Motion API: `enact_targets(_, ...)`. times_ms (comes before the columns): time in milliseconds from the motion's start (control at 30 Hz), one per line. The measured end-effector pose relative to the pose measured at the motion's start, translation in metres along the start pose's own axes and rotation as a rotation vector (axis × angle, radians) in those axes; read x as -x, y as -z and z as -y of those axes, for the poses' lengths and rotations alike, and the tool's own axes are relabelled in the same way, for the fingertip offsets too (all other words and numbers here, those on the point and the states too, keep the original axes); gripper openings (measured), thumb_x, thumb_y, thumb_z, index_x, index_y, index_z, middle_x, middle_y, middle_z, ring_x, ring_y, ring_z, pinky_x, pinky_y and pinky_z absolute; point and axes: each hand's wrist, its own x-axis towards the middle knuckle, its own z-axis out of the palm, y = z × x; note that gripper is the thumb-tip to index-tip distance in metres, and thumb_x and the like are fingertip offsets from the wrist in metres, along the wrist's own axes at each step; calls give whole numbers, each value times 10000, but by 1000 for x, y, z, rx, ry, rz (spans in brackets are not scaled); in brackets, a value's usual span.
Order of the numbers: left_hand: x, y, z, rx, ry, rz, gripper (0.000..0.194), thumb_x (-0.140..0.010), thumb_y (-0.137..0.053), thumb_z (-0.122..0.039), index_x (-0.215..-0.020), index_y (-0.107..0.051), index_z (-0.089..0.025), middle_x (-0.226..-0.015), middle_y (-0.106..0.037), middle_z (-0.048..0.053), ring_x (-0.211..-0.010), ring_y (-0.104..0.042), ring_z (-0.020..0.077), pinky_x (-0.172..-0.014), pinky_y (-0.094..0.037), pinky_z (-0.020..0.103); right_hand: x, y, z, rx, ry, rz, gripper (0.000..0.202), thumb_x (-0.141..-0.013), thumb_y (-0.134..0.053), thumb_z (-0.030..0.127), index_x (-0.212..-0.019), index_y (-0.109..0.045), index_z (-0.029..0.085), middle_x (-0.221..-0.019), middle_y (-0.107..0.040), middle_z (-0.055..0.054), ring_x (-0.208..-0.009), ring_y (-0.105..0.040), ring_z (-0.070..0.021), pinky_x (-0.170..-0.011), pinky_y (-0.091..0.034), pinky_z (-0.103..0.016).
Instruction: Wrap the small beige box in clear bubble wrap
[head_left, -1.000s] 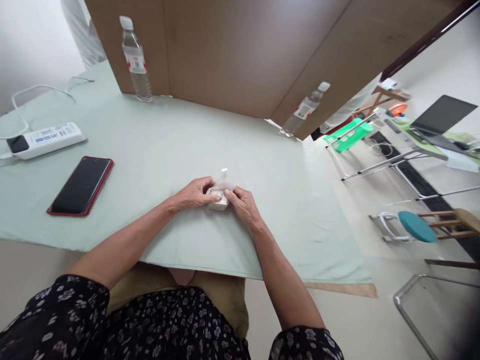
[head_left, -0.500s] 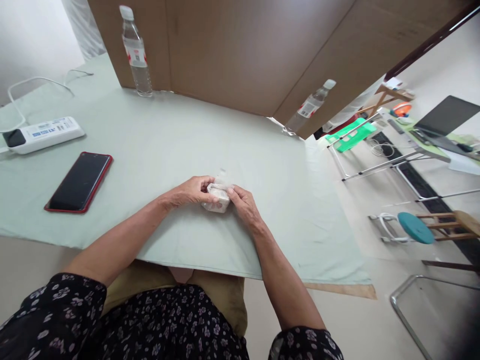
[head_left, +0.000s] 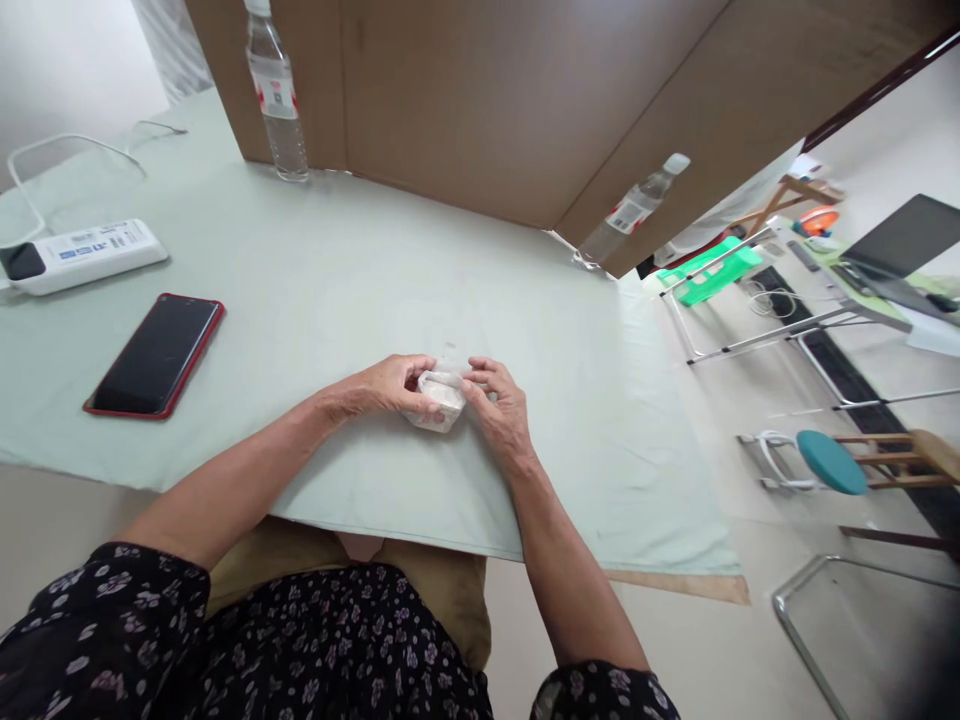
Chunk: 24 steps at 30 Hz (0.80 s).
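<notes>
A small whitish packet (head_left: 441, 408) with faint reddish print and a thin translucent wrapper at its top is on the pale green cloth near the table's front edge. My left hand (head_left: 396, 384) grips its left side, thumb across the front and fingers behind. At the packet's right, my right hand (head_left: 499, 408) has its fingers apart, with the thumb side near the wrapper's edge. Whether a fingertip touches the wrapper is too small to tell.
A red-edged phone (head_left: 156, 356) and a white power strip (head_left: 84, 256) lie at left. Water bottles (head_left: 277, 95) (head_left: 634, 208) stand before a large cardboard panel (head_left: 465, 110). Beyond the right edge are a teal stool (head_left: 831, 462) and a laptop (head_left: 907, 240).
My right hand's fingers have spread and lifted away from the packet. My left hand still grips it. The view has shifted slightly.
</notes>
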Motion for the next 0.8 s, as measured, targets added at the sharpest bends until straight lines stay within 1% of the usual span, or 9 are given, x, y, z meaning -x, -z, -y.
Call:
enact_targets(100, -1, 0, 1, -27, -16, 15, 503, -692, -763, -321, -1149, -632, -156, -1002, -680, 54, -897, -648, 190, -770, -486, 286, -3, -6, -1, -42, -10, 41, 227, -861, -677, 452, -915, -773, 253, -1280, -653, -84, -1230, -597, -248, -1046, -472, -421)
enact_targets(167, -2, 0, 2, -32, -30, 33, 505, -695, -764, -314, -1159, -624, -170, -1022, -670, 53, -910, -638, 192, -771, -484, 288, -4, -8, -1, -81, -34, 91, 266, -878, -657, 483, -939, -784, 257, -1295, -657, -82, -1251, -589, -244, -1100, -436, -426)
enact_targets(267, -3, 0, 3, -50, -51, 40, 499, -697, -761, -316, -1157, -616, -185, -1023, -658, 50, -916, -625, 197, -766, -484, 289, -6, -8, 2, -152, -64, 166, 300, -870, -661, 515, -941, -791, 254, -1309, -656, -86, -1287, -570, -249, -1111, -426, -422)
enact_targets(333, -3, 0, 3, -80, -50, 24, 465, -697, -757, -321, -1120, -616, -187, -972, -643, 35, -872, -615, 187, -726, -473, 274, -6, -9, 4, -193, -77, 185, 288, -846, -689, 513, -893, -784, 246, -1311, -654, -91, -1323, -544, -261, -1104, -428, -421)
enact_targets(433, -3, -1, 3, -90, -47, 10, 426, -693, -763, -319, -1066, -612, -181, -923, -620, 13, -826, -597, 168, -690, -450, 253, -6, -11, 6, -217, -89, 151, 292, -820, -710, 510, -773, -743, 224, -1274, -662, -98, -1325, -538, -274, -1094, -424, -421)
enact_targets(533, -4, -4, 4, 18, -39, 37, 476, -693, -771, -294, -1124, -611, -172, -969, -637, 21, -870, -610, 168, -739, -462, 256, -4, -14, 7, -232, -123, 91, 329, -815, -693, 516, -700, -686, 207, -1199, -676, -104, -1256, -576, -268, -1048, -447, -404)
enact_targets(600, -5, -7, 4, 101, -16, 43, 504, -688, -772, -266, -1156, -612, -164, -988, -655, 28, -885, -622, 167, -774, -474, 266, -4, -16, 7, -237, -147, 65, 320, -808, -687, 499, -687, -666, 203, -1183, -673, -106, -1194, -602, -258, -1016, -459, -390)
enact_targets(733, -5, -10, 3, 149, 25, -18, 478, -669, -781, -268, -1111, -640, -151, -964, -685, 36, -865, -644, 170, -783, -486, 279, -3, -20, 6, -236, -152, 37, 295, -793, -688, 461, -656, -640, 204, -1139, -677, -97, -1132, -616, -251, -973, -470, -376)
enact_targets(800, -4, -11, 2, 153, 39, -39, 450, -674, -780, -287, -1082, -649, -151, -931, -695, 33, -835, -651, 168, -765, -487, 276, -3, -19, 6, -279, -164, 23, 271, -786, -697, 463, -708, -644, 208, -1090, -687, -87, -1085, -628, -241, -928, -488, -361)
